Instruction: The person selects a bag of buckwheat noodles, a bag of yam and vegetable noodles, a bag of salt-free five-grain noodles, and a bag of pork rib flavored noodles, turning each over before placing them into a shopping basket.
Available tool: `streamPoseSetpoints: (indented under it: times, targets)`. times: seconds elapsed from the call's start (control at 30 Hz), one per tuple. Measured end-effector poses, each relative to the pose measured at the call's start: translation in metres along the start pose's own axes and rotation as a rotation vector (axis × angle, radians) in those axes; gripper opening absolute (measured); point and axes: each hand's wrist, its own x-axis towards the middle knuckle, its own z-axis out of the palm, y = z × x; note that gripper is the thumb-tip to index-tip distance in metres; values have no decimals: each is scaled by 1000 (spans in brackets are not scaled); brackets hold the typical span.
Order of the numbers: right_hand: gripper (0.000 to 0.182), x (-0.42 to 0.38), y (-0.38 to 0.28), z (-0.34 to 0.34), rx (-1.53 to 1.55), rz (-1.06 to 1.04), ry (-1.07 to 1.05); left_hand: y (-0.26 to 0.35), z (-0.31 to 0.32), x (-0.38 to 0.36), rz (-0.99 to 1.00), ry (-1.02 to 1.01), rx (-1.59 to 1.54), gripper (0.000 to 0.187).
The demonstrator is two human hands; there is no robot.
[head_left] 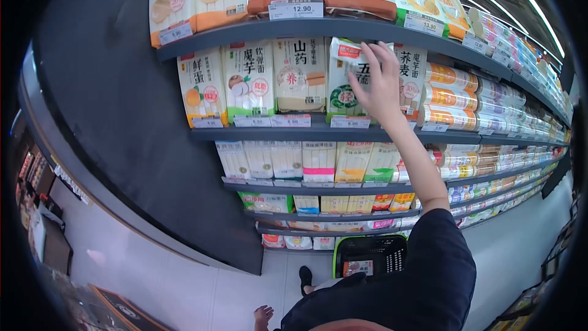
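My right hand is raised to the second shelf from the top, in front of a white and green noodle package. Its fingers are apart over the upper right of the package's front and appear to touch it; no grip shows. That package's top leans slightly forward. A white and beige package stands to its left, and a dark-labelled package is partly hidden behind my hand on the right. Low at the bottom, my left hand hangs with loosely bent fingers, holding nothing visible.
A black basket with a green rim holds a package on the floor by the lowest shelf. Rolled noodle packs fill the shelves to the right. A dark panel borders the shelves on the left. Price tags line the shelf edges.
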Motion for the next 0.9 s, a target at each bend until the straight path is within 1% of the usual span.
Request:
streamPoseSetpoints:
  times: [0.03, 0.07, 0.13, 0.17, 0.23, 0.27, 0.33, 0.37, 0.4, 0.43, 0.47, 0.5, 0.53, 0.57, 0.63, 0.67, 0.7, 0.77, 0.8, 0.83, 0.9]
  targets:
    - [57, 0, -3, -1, -7, 11, 80, 32, 13, 11, 44, -18, 17, 33]
    - [57, -4, -3, 5, -15, 24, 81, 57, 24, 18, 78, -33, 38, 33]
    - [61, -15, -2, 16, 556, 416, 411, 120, 63, 9, 231, -102, 151, 32]
    - [61, -24, 4, 17, 541, 435, 415, 148, 84, 6, 281, -145, 207, 31]
    - [58, -43, 22, 17, 1016, 930, -104, 200, 129, -2, 403, -237, 273, 29]
    - [58, -49, 27, 19, 1012, 948, -98, 220, 152, -10, 470, -288, 278, 28]
    - [45, -61, 38, 23, 991, 898, -259, 252, 190, -19, 568, -340, 363, 25]
    - [39, -65, 43, 24, 976, 870, -340, 267, 211, -32, 606, -422, 342, 24]
    - [36, -64, 45, 25, 971, 828, -339, 279, 231, -46, 638, -506, 323, 23]
    - [36, -64, 46, 22, 960, 853, -341, 287, 246, -54, 653, -557, 348, 24]
    - [37, -64, 46, 19, 971, 821, -363, 295, 259, -60, 668, -608, 371, 24]
    - [38, -65, 46, 17, 983, 782, -384, 302, 272, -69, 657, -612, 386, 24]
    - [40, -68, 45, 17, 984, 716, -343, 309, 285, -81, 687, -682, 424, 25]
    - [40, -74, 46, 17, 975, 726, -343, 315, 293, -88, 718, -754, 460, 26]
    - [42, -76, 46, 16, 913, 525, -372, 323, 303, -88, 696, -802, 487, 25]
    - [42, -76, 42, 11, 831, 465, -330, 327, 309, -89, 679, -847, 507, 24]
    - [42, -73, 37, 10, 820, 472, -331, 333, 316, -97, 673, -855, 515, 24]
    - [40, -70, 28, 6, 764, 465, -268, 350, 326, -127, 781, -917, 516, 21]
    - [36, -62, 27, 0, 674, 340, -250, 358, 330, -136, 787, -924, 548, 20]
    - [36, -61, 26, -3, 666, 344, -245, 366, 335, -149, 788, -930, 557, 20]
    - [34, -58, 24, -9, 916, 409, -70, 379, 342, -177, 867, -949, 551, 19]
